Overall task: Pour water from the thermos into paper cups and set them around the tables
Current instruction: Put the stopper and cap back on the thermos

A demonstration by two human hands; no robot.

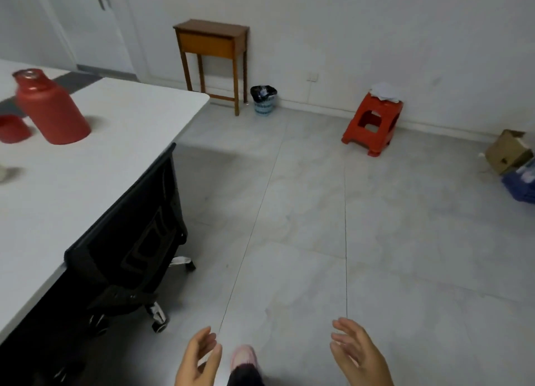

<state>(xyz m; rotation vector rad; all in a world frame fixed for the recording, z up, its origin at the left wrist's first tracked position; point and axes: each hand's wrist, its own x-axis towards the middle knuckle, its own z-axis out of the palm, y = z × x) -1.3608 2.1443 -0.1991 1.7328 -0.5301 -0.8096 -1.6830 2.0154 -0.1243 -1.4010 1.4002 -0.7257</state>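
Red thermos (52, 110) stands uncapped on white table (115, 142), its lid (13, 128) just beside. I see left hand (199, 362) and right hand (359, 354) loose, fingers spread, holding nothing. Likely between cups; next I reach leftward. Chair (130, 235) crowds the table edge; floor (347, 212) open.

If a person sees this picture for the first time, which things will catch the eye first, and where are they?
The red thermos stands on the white table at the left, its mouth uncovered, with a red cap beside it. A red plastic stool with papers on top sits on the floor by the far wall. At the bottom edge, the left hand and right hand hang empty over the floor, fingers relaxed.
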